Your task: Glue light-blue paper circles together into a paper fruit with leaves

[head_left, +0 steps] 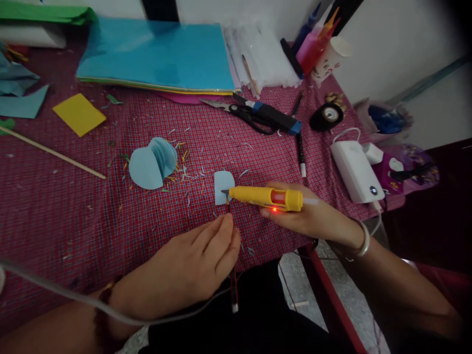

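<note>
A yellow hot glue gun is gripped in my right hand, a small red light glowing on its underside. Its dark nozzle lies over a small light blue paper piece with one rounded side. My left hand pinches a dark red and black pencil, its wooden point at the lower edge of that piece, close to the nozzle. Whether point or nozzle touches the paper I cannot tell. To the left sits a fanned stack of folded light blue paper circles.
Scissors and a blue-black cutter lie behind. Coloured sheets and clear glue sticks line the back. A white power box stands right; a wooden stick lies left. A grey cable crosses my left forearm.
</note>
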Demonstrator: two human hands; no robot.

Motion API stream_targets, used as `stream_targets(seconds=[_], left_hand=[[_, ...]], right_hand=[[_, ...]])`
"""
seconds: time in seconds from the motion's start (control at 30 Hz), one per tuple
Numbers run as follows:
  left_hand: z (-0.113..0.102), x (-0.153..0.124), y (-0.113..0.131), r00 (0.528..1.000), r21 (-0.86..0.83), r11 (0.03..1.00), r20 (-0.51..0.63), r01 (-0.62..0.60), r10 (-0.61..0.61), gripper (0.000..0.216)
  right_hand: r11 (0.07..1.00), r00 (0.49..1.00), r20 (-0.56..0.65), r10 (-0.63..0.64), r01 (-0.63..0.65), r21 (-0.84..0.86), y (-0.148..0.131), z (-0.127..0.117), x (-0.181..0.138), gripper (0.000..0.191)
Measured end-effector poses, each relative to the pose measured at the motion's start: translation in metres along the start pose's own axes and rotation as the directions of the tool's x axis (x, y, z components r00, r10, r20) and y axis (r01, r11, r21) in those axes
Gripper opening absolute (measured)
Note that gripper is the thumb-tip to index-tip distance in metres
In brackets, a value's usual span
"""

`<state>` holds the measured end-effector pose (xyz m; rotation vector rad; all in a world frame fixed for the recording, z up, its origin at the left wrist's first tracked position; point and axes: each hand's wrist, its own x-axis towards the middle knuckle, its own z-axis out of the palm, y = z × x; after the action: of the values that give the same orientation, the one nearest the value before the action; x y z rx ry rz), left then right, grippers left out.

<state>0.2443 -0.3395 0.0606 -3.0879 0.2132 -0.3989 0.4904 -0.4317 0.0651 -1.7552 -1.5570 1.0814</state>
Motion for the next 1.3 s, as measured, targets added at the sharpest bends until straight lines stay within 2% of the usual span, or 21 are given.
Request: stream_targets(seconds=[0.17,0.43,0.8,1.03,1.3], left_hand=[[0.005,0.001,-0.001,1.000,-0.008,1.000,-0.022,0.003,-0.003,0.037],[0.013,-0.005,0.004,0.999,-0.079,0.996,0.035,0.032,-0.030,0.036],[0.015,-0.008,0.005,0.998,-0.138,0.989,0.043,0.061,-0.055,0.037],[0.015,-0.008,0.004,0.997,-0.131,0.990,0.055,0.054,-0.047,0.038],[0.015,-0.007,0.005,0.997,-0.138,0.988,0.044,0.063,-0.058,0.037]], right_hand=[[0.997,0.998,0.060,-0.009,0.013,-0.071,-0.007,-0.007,0.004,0.015],[0.990,0.984,0.177,-0.023,0.047,-0.135,-0.009,-0.007,0.008,0.015],[0.990,0.983,0.185,0.005,0.022,-0.142,-0.006,-0.007,0.008,0.017],[0.982,0.986,0.167,0.008,0.024,-0.190,-0.005,-0.006,0.009,0.018],[0.985,0.984,0.180,-0.005,0.037,-0.170,-0.005,-0.006,0.009,0.018]])
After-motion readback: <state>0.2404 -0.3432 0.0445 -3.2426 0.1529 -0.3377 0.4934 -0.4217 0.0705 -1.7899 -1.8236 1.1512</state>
